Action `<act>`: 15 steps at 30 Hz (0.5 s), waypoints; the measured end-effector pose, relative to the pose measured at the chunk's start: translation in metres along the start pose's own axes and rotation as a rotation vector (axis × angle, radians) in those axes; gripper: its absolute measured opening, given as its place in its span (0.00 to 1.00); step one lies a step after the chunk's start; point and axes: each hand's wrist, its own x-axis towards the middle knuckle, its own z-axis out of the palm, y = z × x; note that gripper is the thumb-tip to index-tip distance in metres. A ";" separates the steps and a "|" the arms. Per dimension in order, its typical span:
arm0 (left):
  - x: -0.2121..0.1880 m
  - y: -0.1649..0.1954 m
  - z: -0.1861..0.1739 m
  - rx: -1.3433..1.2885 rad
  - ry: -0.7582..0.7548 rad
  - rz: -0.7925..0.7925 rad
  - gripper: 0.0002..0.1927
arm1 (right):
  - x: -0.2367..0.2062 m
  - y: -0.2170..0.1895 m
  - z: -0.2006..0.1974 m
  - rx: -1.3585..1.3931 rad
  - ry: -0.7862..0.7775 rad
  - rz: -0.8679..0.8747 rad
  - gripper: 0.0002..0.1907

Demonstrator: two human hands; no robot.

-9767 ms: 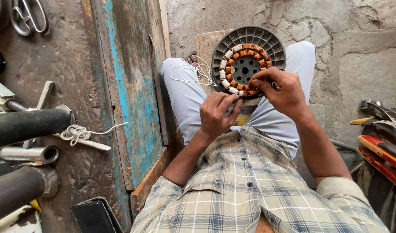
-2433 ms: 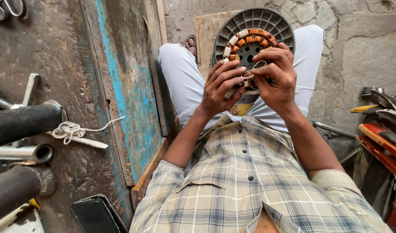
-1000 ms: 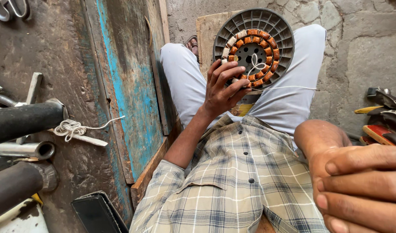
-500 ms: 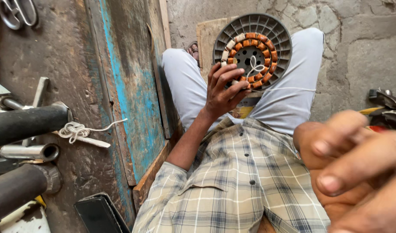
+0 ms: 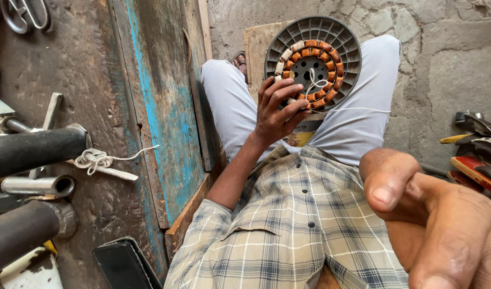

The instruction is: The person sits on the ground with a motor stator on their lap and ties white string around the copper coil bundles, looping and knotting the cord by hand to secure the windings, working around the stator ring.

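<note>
While left hand point(image 5: 275, 109) steadies stator point(image 5: 312, 64), right hand point(image 5: 443, 225) looms close.

The right hand point(image 5: 443, 225) is near, blurred and cut off at the bottom right edge; its grip cannot be told.

One screen only — a dark, flat phone-like slab point(image 5: 125, 263) at the bottom edge, its face blank.

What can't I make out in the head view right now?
- Right hand: close to the lens, blurred, cut by the bottom-right edge; whether it holds anything is hidden.
- Lower left rim of the round fan stator: covered by the left hand.
- White thread: too thin to trace to its end.
</note>
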 end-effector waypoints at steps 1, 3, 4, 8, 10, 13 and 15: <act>0.000 -0.001 0.001 -0.001 0.002 0.002 0.14 | 0.001 -0.001 0.000 0.004 -0.003 0.019 0.07; -0.002 -0.001 0.002 0.006 0.003 -0.002 0.14 | 0.009 -0.007 0.004 0.003 -0.027 0.050 0.07; -0.003 -0.002 0.002 0.011 0.004 -0.003 0.14 | 0.015 -0.008 0.008 -0.003 -0.056 0.069 0.07; -0.005 -0.002 0.003 0.018 -0.006 -0.013 0.14 | 0.053 -0.009 0.019 -0.267 -0.303 0.094 0.06; -0.004 -0.001 0.003 0.009 -0.008 -0.019 0.14 | 0.062 0.013 0.014 -0.266 -0.272 0.026 0.09; 0.001 -0.001 0.001 0.005 0.009 -0.002 0.14 | 0.068 0.070 -0.040 -0.521 -0.422 -0.200 0.18; 0.003 0.001 -0.002 -0.002 -0.001 -0.003 0.14 | 0.032 0.097 -0.078 -0.952 -0.238 -0.106 0.19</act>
